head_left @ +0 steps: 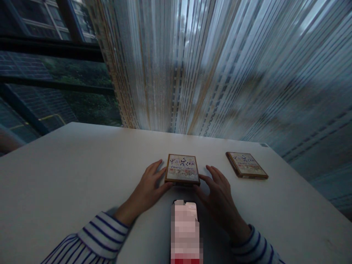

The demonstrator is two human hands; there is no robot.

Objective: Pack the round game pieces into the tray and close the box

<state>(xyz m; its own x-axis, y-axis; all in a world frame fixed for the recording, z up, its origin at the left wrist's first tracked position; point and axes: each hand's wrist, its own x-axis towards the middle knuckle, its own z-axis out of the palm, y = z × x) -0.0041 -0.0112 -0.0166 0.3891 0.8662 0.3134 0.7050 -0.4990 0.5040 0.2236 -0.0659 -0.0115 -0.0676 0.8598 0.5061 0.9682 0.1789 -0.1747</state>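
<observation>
A flat square box point(182, 168) with a brown edge and "Chinese chess" on its lid lies on the white table, between my two hands. My left hand point(150, 189) rests at the box's left side, its fingers apart and its thumb at the near left corner. At the right side is my right hand point(218, 194), fingers spread, with thumb and a fingertip at the near right corner. The box lies flat, its lid closed.
A similar box point(246, 165) lies farther right on the white table point(68, 176). A phone point(184, 231), partly pixelated, is between my forearms at the near edge. Behind the table hangs a striped string curtain point(176, 73). A blurred skin-toned shape point(9, 141) shows at the far left.
</observation>
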